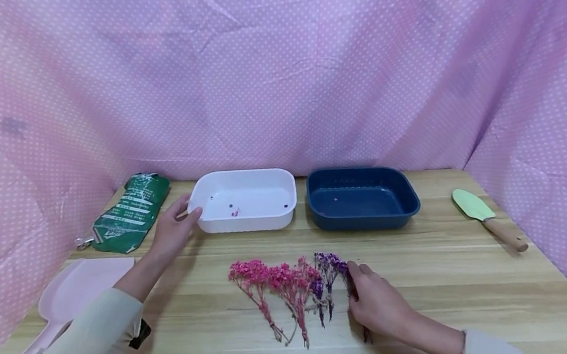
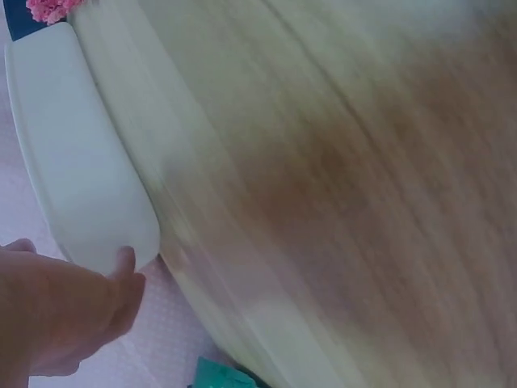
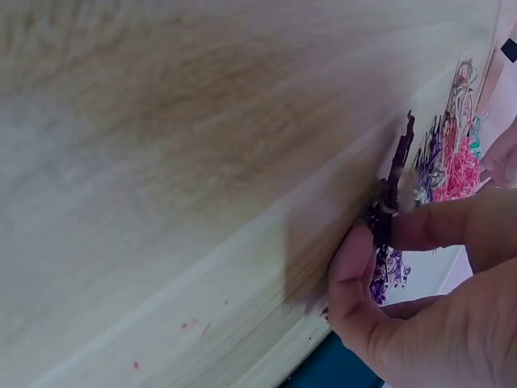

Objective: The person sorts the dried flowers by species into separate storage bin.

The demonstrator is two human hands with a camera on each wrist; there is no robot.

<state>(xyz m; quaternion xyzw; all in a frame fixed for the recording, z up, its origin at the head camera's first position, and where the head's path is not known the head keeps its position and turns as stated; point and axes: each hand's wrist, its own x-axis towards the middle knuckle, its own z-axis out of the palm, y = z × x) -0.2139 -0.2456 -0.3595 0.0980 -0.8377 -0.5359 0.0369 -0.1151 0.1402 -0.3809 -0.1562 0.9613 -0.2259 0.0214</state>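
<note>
In the head view, a purple bunch (image 1: 343,268) lay in the right hand (image 1: 379,303), at three o'clock from pink flowers (image 1: 281,278). In the left wrist view, spread fingers of the left hand (image 2: 69,307) touched a white tray (image 2: 81,145). In the right wrist view, fingers pinched the bunch's stems, seemingly to lift or lay it, which would next want gentleness.

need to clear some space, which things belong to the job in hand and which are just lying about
Likely in the job:
purple flowers, some pinched by the right hand
pink flowers beside them
white tray, touched by the left hand
blue tray, specks inside

Apparently lying about:
green packet
pink dustpan
trowel
</note>
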